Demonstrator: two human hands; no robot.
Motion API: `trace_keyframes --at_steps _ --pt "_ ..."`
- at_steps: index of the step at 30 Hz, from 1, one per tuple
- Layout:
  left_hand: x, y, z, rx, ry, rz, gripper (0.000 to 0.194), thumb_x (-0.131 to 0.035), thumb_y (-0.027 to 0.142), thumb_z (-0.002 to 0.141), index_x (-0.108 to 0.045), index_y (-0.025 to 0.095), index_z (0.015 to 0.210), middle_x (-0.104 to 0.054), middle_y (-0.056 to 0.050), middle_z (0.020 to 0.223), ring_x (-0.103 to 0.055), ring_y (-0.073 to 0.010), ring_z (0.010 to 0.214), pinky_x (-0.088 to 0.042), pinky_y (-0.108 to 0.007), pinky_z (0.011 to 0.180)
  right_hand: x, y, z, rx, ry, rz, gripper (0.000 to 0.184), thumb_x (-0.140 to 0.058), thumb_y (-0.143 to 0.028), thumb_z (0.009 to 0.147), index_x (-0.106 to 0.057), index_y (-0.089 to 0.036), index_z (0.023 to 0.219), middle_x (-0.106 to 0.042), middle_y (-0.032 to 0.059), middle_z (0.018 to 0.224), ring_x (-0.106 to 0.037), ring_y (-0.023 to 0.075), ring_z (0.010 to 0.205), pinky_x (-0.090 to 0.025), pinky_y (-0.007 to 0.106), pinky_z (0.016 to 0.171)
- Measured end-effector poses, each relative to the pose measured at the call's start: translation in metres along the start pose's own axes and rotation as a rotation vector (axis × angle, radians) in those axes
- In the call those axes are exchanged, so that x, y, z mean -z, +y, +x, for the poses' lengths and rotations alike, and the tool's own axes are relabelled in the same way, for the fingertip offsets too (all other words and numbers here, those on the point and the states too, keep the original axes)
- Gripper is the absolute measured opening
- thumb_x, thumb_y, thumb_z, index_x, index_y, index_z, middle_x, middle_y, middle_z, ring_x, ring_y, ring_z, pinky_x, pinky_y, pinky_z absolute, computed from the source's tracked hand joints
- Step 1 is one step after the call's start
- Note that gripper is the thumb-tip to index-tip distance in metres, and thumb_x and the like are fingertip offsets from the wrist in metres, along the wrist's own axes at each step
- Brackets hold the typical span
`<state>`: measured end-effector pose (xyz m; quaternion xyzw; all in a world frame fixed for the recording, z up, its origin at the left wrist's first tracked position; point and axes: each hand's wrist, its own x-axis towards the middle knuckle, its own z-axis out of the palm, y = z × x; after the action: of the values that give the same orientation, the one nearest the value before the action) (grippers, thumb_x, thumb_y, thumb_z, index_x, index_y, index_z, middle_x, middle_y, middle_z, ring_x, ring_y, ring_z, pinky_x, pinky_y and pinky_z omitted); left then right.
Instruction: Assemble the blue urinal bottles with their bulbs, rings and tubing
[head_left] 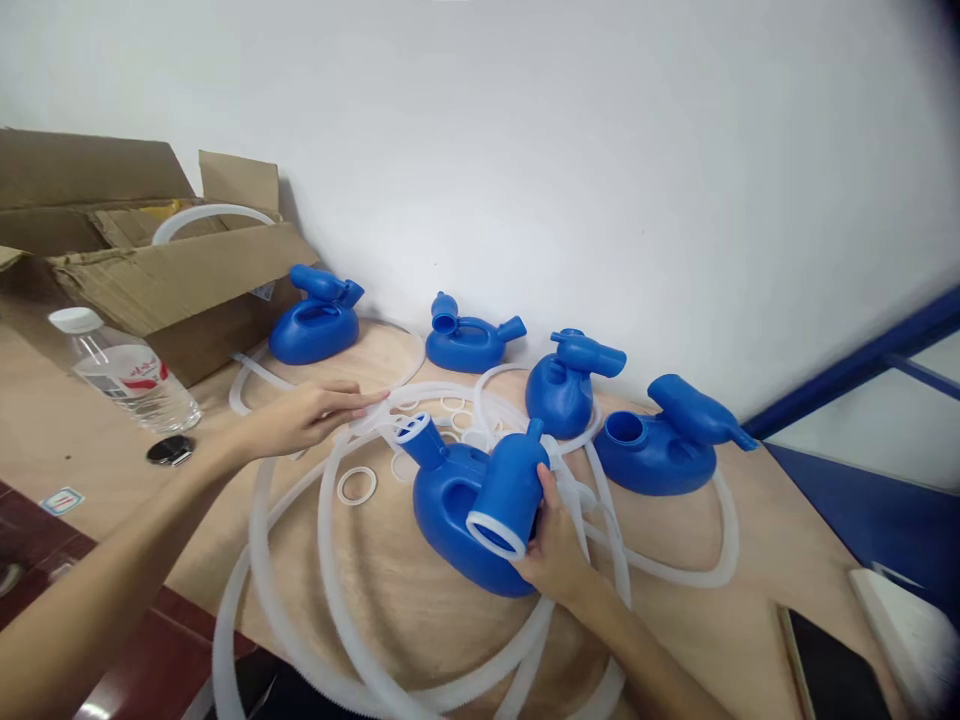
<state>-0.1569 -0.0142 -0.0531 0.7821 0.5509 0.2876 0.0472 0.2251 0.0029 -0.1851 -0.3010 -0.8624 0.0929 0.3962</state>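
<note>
My right hand [559, 545] is closed around the side of a blue cup-shaped piece [510, 490] with a white ring at its wide mouth. That piece lies against a blue plastic urinal bottle [442, 510], tilted on the table, whose spout also carries a white ring. I cannot tell whether the cup and bottle are joined. To the left, my left hand [319, 415] reaches over the table with its fingers stretched out, the tips at a translucent white hose [330, 500]. Loose white rings [356, 486] lie under and beside the coiled hose.
Several more blue urinal bottles [315, 330] stand along the wall. An open cardboard box [187, 290] is at the back left, with a water bottle [124, 370] and a black watch-like object [170, 450] before it. A phone [832, 665] lies front right.
</note>
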Motion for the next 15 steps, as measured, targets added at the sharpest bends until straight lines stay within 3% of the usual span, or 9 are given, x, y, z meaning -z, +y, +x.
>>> trace_keyframes --at_steps 2,5,9,12,15 --pt "-0.012 -0.011 0.009 -0.119 -0.167 -0.027 0.049 -0.041 0.045 0.107 -0.073 0.018 0.132 -0.073 -0.006 0.088 -0.070 -0.0183 0.077 -0.055 -0.026 0.075 0.002 0.002 0.002 0.012 -0.009 0.015 0.105 -0.071 -0.029 0.085 -0.005 -0.016 0.165 -0.072 0.0189 0.120 -0.076 0.0386 0.102 -0.064 0.051 0.083" --pt "-0.009 -0.030 0.011 -0.108 -0.154 -0.068 0.048 -0.043 0.042 0.108 -0.067 0.018 0.141 -0.076 -0.009 0.103 -0.070 -0.0209 0.089 -0.055 -0.028 0.081 0.005 0.003 0.005 0.020 -0.017 0.031 0.107 -0.072 -0.029 0.083 -0.005 -0.018 0.166 -0.073 0.0175 0.121 -0.077 0.0385 0.100 -0.065 0.049 0.081" --pt "0.013 -0.051 0.003 -0.029 -0.145 -0.151 0.048 -0.049 0.048 0.105 -0.070 0.020 0.138 -0.075 -0.009 0.126 -0.070 -0.0226 0.094 -0.057 -0.030 0.083 0.006 0.003 0.006 0.009 -0.035 0.084 0.110 -0.074 -0.031 0.082 -0.004 -0.022 0.167 -0.074 0.0146 0.122 -0.077 0.0390 0.103 -0.064 0.050 0.085" --pt "0.018 -0.051 0.002 -0.006 -0.110 -0.209 0.049 -0.049 0.050 0.106 -0.070 0.016 0.135 -0.074 -0.010 0.131 -0.069 -0.0238 0.097 -0.058 -0.031 0.084 0.006 0.004 0.005 -0.027 -0.061 0.110 0.112 -0.076 -0.033 0.082 -0.005 -0.021 0.168 -0.075 0.0146 0.120 -0.077 0.0393 0.103 -0.064 0.049 0.086" --pt "0.001 -0.032 0.006 -0.086 -0.213 -0.206 0.047 -0.046 0.045 0.108 -0.071 0.016 0.134 -0.076 -0.009 0.121 -0.069 -0.0245 0.104 -0.056 -0.032 0.091 0.005 0.007 0.004 -0.053 -0.083 0.144 0.111 -0.076 -0.040 0.083 -0.008 -0.021 0.168 -0.073 0.0165 0.126 -0.075 0.0406 0.110 -0.064 0.050 0.089"
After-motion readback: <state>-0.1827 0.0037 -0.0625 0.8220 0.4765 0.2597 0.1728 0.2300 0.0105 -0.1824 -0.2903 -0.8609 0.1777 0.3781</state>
